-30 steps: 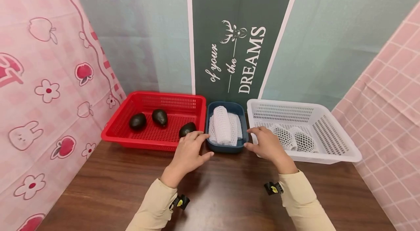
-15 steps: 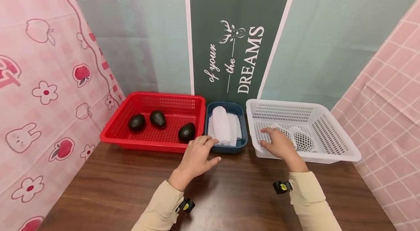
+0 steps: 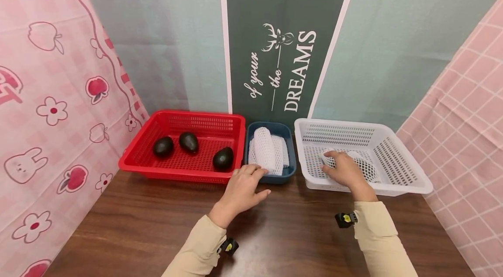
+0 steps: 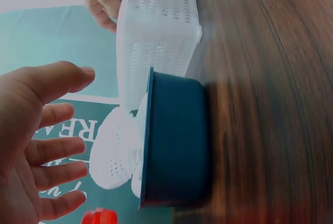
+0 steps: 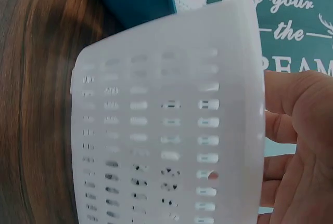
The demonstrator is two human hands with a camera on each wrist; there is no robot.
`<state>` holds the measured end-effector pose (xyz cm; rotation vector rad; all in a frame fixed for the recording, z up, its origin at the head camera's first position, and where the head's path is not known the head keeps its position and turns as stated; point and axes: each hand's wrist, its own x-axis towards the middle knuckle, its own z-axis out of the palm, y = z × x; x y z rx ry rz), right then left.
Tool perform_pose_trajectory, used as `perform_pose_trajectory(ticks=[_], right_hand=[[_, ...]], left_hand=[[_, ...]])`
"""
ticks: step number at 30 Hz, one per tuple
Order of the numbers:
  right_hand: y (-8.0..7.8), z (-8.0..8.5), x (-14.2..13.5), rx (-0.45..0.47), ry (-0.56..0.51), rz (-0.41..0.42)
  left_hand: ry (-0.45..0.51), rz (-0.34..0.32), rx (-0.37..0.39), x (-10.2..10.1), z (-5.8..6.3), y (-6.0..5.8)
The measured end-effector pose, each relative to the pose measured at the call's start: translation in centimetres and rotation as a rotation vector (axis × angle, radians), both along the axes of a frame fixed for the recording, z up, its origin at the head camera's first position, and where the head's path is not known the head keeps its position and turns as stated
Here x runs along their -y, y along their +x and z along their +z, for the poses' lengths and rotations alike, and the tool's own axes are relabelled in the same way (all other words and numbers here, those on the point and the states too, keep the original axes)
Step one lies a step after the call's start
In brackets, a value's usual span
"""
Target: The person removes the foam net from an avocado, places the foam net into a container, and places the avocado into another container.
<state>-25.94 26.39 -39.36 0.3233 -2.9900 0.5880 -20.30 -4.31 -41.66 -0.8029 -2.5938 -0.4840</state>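
Observation:
My left hand (image 3: 244,188) hovers at the near left edge of the small blue bin (image 3: 291,154), fingers spread and holding nothing. White foam net sleeves (image 3: 264,148) lie in that bin. In the left wrist view, the left hand (image 4: 44,146) is apart from the bin's wall (image 4: 177,141). My right hand (image 3: 346,172) reaches into the white basket (image 3: 408,185), over the left of two dark, net-covered fruits. One end of that netted fruit (image 3: 329,161) shows between thumb and fingers. The right netted fruit (image 3: 366,169) lies beside the hand. The basket wall partly hides the right fingers (image 5: 278,128).
A red basket (image 3: 177,175) stands left of the blue bin, with three avocados (image 3: 189,142) inside. All the containers sit in a row on a brown wooden table (image 3: 291,233). Printed cloth (image 3: 275,6) hangs behind them, with pink cloth (image 3: 59,137) at the sides.
My right hand has moved right, from the blue bin's right edge to over the netted fruits in the white basket. My left hand has shifted slightly right and nearer me, uncovering the third avocado.

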Motion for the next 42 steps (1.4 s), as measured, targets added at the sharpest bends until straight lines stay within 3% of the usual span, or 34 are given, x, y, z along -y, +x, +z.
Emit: perform_pose_trajectory(ticks=[12,22,32,42], right_hand=[[-0.8,-0.7,-1.3,-0.002,0.005,-0.046],[-1.8,-1.8,-2.6,0.048,0.025,-0.096],[-2.9,-2.0,-3.6,0.155,0.028,-0.136],[-4.0,-2.1,-4.2,0.232,0.056,-0.1]], left_hand=[[0.017,-0.056,0.042,-1.5,-0.7,0.1],[-0.008,-0.116,0.085,-2.7,-1.4,0.1],[-0.031,-0.137,0.11,-3.6,-1.8,0.2],[-0.06,-0.144,0.143,-4.3,-2.0,0.3]])
